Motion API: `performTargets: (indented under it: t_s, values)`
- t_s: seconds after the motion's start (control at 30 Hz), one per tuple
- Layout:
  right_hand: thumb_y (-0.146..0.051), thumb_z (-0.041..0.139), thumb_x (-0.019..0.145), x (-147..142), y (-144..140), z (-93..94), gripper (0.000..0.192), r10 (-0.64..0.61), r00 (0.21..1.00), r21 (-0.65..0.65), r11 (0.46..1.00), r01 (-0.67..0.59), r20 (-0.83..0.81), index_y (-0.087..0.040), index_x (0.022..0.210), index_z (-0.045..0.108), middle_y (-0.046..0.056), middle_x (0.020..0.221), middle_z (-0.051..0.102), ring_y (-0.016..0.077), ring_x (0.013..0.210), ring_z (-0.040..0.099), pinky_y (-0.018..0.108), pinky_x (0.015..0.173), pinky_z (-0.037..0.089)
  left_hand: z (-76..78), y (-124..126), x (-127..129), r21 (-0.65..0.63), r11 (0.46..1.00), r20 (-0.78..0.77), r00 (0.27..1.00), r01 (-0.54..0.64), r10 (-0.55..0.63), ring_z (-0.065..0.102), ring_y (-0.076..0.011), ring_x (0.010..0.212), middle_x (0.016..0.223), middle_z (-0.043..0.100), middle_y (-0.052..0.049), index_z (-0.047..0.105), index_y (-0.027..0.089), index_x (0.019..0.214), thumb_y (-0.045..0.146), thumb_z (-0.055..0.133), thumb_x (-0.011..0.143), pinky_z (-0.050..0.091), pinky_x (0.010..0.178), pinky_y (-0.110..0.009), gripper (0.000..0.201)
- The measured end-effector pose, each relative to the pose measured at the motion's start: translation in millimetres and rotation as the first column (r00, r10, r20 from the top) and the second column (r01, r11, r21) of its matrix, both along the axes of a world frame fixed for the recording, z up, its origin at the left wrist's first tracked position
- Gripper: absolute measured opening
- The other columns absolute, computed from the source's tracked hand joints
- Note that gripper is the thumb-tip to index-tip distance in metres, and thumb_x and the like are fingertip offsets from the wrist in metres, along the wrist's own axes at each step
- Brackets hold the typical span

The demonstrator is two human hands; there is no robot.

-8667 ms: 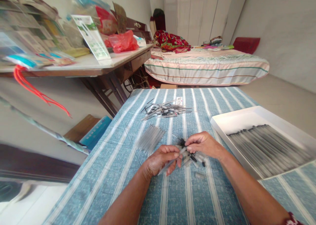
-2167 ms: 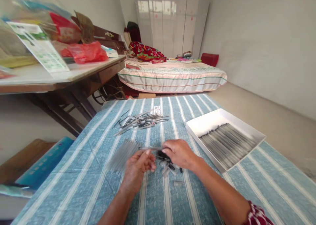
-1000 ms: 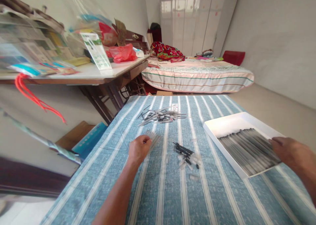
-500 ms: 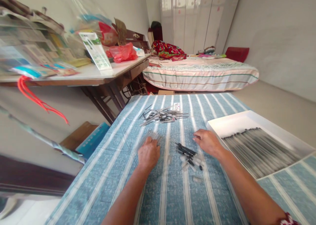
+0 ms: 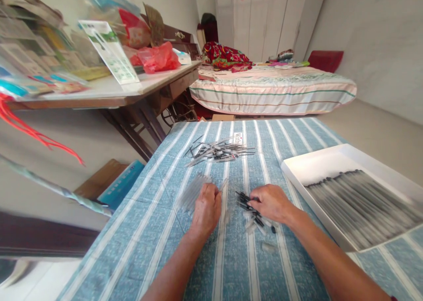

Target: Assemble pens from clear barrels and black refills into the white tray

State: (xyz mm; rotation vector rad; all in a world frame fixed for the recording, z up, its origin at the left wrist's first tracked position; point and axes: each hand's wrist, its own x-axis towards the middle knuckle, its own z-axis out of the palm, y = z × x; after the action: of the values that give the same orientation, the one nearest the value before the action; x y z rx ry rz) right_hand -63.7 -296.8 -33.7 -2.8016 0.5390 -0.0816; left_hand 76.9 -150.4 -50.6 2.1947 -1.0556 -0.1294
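Note:
My left hand (image 5: 207,204) is closed, with a slim clear pen barrel (image 5: 224,184) sticking up from between its thumb and fingers. Beside and partly under that hand lies a bundle of clear pen barrels (image 5: 191,193). The fingers of my right hand (image 5: 269,202) pinch a black pen part (image 5: 254,199) at the edge of a small heap of black and clear pen pieces (image 5: 253,224). Farther back is a loose pile of thin pen refills (image 5: 220,152), some dark and some pale.
A shallow white box (image 5: 297,164) on the right holds many dark-tipped pens in rows. The striped blue cloth (image 5: 172,265) covers the table. At left stands a cluttered desk (image 5: 109,99) with red cords hanging off it; a bed (image 5: 274,87) is behind.
My right hand has moved down and left onto the heap of black pieces. The left hand has shifted slightly right from the clear barrels, one barrel now showing in its grip.

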Motion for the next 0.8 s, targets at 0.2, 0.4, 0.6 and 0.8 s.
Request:
performTargets:
  t_s: [0.2,0.4,0.6,0.8]
  values:
    - [-0.030,0.049,0.078,2.9,3.6,-1.9,0.022,-0.019,0.989,-0.021,1.000,0.016,-0.145,-0.023,0.070,0.068,0.003,0.071,0.068,0.0165,0.068,0.060,0.024,0.053,0.025,-0.4,-5.3,-10.9,-0.241,0.970,-0.648,0.750,-0.038,-0.131,0.053,-0.0126,0.053,0.065,0.061,-0.001,0.053,0.017,0.078,0.029,0.053,0.076,0.042,0.056,-0.026,0.012]
    - [-0.020,0.050,0.068,2.6,7.8,1.6,0.016,-0.026,0.983,-0.019,1.000,0.022,-0.183,-0.021,0.070,0.066,0.003,0.072,0.068,0.0173,0.068,0.060,0.024,0.052,0.025,-3.1,-2.9,-13.8,-0.388,0.917,-0.843,0.438,-0.097,-0.311,0.050,-0.0091,0.056,0.074,0.063,-0.003,0.061,0.013,0.086,0.030,0.062,0.071,0.034,0.047,-0.020,0.023]
    - [-0.017,0.049,0.065,-3.0,-3.2,0.0,0.009,-0.055,0.998,0.273,0.961,0.049,0.012,-0.017,0.061,0.057,-0.001,0.055,0.059,0.0113,0.052,0.051,0.021,0.047,0.025,-0.5,-0.2,-11.8,-0.415,0.897,-0.894,0.250,-0.151,-0.371,0.048,-0.0070,0.052,0.078,0.064,-0.006,0.062,0.012,0.091,0.029,0.066,0.069,0.028,0.042,-0.019,0.028]
    - [-0.024,0.055,0.071,-5.4,-10.2,2.2,0.010,-0.294,0.929,0.882,0.466,-0.067,0.226,-0.017,0.069,0.047,-0.003,0.051,0.060,0.0087,0.039,0.049,0.018,0.040,0.033,0.8,2.0,-13.2,-0.416,0.904,-0.904,0.151,-0.099,-0.400,0.049,-0.0076,0.048,0.073,0.064,-0.006,0.061,0.011,0.085,0.027,0.066,0.069,0.028,0.039,-0.018,0.022]
